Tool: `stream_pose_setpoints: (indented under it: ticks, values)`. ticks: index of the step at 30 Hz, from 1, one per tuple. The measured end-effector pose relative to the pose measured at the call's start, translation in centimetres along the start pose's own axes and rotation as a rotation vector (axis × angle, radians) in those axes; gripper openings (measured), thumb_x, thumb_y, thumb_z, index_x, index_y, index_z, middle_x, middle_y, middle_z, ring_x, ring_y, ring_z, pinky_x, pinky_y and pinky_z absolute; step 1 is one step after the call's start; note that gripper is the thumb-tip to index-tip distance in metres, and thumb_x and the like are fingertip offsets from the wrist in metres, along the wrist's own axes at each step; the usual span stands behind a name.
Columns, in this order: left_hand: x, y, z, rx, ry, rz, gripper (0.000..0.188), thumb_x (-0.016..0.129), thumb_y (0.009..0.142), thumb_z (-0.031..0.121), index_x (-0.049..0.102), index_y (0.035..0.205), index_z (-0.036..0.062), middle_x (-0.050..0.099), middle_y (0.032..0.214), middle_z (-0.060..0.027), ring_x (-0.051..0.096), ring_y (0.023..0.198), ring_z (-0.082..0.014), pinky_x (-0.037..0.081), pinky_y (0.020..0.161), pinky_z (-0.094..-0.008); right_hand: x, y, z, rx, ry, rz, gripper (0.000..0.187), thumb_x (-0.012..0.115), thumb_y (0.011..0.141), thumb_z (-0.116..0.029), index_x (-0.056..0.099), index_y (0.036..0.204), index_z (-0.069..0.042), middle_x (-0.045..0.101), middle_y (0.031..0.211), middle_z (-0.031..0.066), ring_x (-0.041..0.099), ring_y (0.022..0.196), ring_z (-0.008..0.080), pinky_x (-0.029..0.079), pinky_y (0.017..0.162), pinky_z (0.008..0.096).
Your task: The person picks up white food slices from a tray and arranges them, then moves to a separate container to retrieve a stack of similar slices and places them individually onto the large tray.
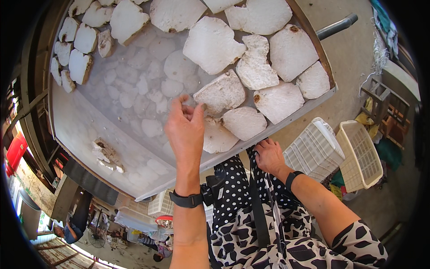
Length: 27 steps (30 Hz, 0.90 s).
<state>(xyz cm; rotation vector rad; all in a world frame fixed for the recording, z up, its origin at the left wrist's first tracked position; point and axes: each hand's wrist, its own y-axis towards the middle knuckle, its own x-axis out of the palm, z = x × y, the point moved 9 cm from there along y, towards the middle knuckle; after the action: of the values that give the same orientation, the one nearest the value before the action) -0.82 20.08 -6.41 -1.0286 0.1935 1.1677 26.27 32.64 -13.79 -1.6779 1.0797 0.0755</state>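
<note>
My left hand (184,130) is over the large shallow tray (107,179), fingers bent and thumb apart from them, with nothing visible in its grasp. Its thumb tip is close to a chalky white slab (220,93) with a rough brown edge; whether they touch, I cannot tell. Just right of the hand lie two more slabs, one at the tray's near edge (218,136) and another white slab (244,123) beside it. My right hand (269,157) rests on my dotted trouser leg below the tray edge, fingers loosely stretched and holding nothing.
More white slabs (293,51) cover the tray's far and right parts. Smaller pale pieces (134,89) show dimly through a cloudy layer. A broken brown-edged piece (106,154) lies at left. A metal pipe (337,27) juts out right. Plastic baskets (313,145) stand on the floor.
</note>
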Motion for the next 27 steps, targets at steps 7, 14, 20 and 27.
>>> stream_pose_setpoints:
  ticks: [7, 14, 20, 27]
  values:
    - [1.0, 0.3, 0.7, 0.200, 0.034, 0.013, 0.024, 0.069, 0.082, 0.007, 0.065, 0.105, 0.0023, 0.061, 0.070, -0.0048, 0.054, 0.060, -0.0098, 0.046, 0.058, -0.0255, 0.1, 0.2, 0.3, -0.010, -0.030, -0.034, 0.023, 0.062, 0.075, -0.020, 0.069, 0.095, -0.010, 0.063, 0.104, 0.0062, 0.053, 0.106, 0.0240, 0.041, 0.084, 0.0406]
    - [-2.4, 0.0, -0.2, 0.266, 0.027, 0.118, 0.033, 0.070, 0.082, 0.009, 0.061, 0.113, 0.0020, 0.063, 0.090, -0.0114, 0.058, 0.069, -0.0187, 0.050, 0.065, -0.0306, 1.2, 0.5, -0.3, -0.112, -0.087, 0.091, 0.026, 0.062, 0.071, -0.019, 0.068, 0.094, -0.008, 0.063, 0.100, 0.0084, 0.055, 0.104, 0.0287, 0.045, 0.081, 0.0447]
    - [-19.8, -0.3, -12.3, 0.212, 0.628, 0.716, 0.062, 0.078, 0.075, 0.020, 0.051, 0.127, 0.0009, 0.057, 0.110, -0.0217, 0.058, 0.097, -0.0335, 0.049, 0.084, -0.0417, 1.4, 0.4, -2.1, -0.084, -0.079, 0.078, 0.026, 0.062, 0.070, -0.017, 0.068, 0.093, -0.008, 0.064, 0.106, 0.0097, 0.055, 0.103, 0.0309, 0.044, 0.083, 0.0455]
    - [-32.1, 5.1, -27.3, 0.038, 0.701, 0.368, 0.085, 0.080, 0.068, 0.026, 0.041, 0.140, 0.0031, 0.051, 0.124, -0.0233, 0.057, 0.104, -0.0351, 0.046, 0.092, -0.0409, 3.5, 0.0, -6.2, -0.108, -0.153, 0.167, 0.027, 0.061, 0.071, -0.018, 0.071, 0.095, -0.011, 0.064, 0.102, 0.0099, 0.055, 0.103, 0.0295, 0.043, 0.083, 0.0442]
